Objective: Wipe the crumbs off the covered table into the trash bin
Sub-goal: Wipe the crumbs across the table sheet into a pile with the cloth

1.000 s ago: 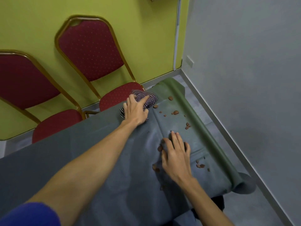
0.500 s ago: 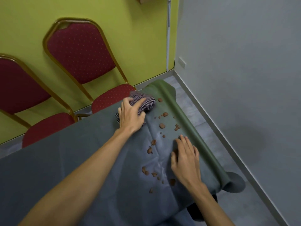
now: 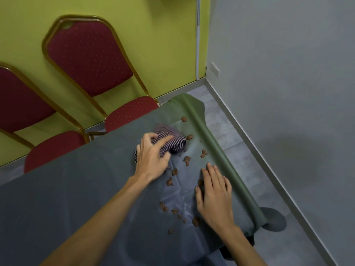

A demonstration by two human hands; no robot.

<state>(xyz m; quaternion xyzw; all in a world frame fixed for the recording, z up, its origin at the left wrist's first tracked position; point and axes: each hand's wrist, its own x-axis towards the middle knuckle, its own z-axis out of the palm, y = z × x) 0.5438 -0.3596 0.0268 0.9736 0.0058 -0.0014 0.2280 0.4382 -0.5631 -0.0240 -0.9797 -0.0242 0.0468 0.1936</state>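
Bare forearms (image 3: 99,217), bare left hand (image 3: 151,156), right hand (image 3: 213,196)

Your head camera gives an evenly lit, moderately bright indoor view; the soft light seems to come from overhead. A pale sheen glares on the grey table cover (image 3: 76,198) just beside your right hand (image 3: 213,196). A broad, faint shadow darkens the grey wall (image 3: 288,73) at right. Motion blur smears the striped cloth (image 3: 173,145) and your left hand (image 3: 151,159) gripping it, while the crumbs (image 3: 187,159) look fairly sharp. Wide-angle distortion bows the red chairs (image 3: 86,54) and the wall lines toward the picture's edges
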